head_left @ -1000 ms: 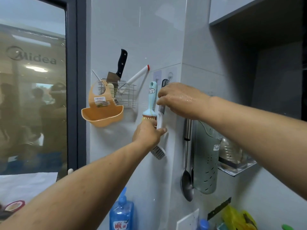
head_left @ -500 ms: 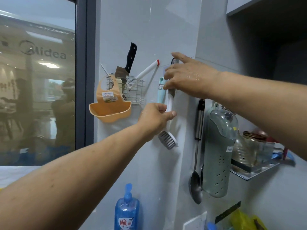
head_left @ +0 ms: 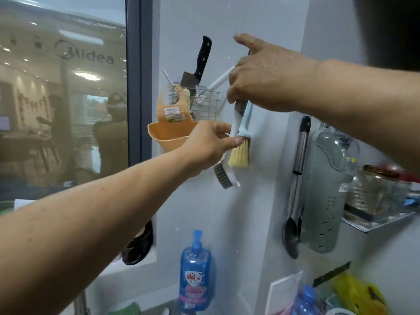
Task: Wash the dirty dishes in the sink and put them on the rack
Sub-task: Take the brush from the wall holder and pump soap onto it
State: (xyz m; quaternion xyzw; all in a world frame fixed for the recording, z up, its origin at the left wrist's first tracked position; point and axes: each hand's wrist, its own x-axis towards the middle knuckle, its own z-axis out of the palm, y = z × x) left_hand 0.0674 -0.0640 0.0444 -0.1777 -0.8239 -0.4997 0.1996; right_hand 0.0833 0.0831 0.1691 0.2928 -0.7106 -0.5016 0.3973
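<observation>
Dishes, sink and rack: none in frame; the head view shows only wall. Scrub brush (head_left: 223,176), white handle, grey bristles, has shifted since a second ago. It hung right of the teal brush (head_left: 239,155) then; now its handle crosses in front of that one and its head sits lower left. My guess: I'm working its top end on or off the wall, hidden behind my hand, so no scrubbing is under way. Left hand (head_left: 209,144): thumb and fingers pinch the white handle low down. Right hand (head_left: 268,83): curled round the dark handle top, index finger straight, pointing up along the wall
</observation>
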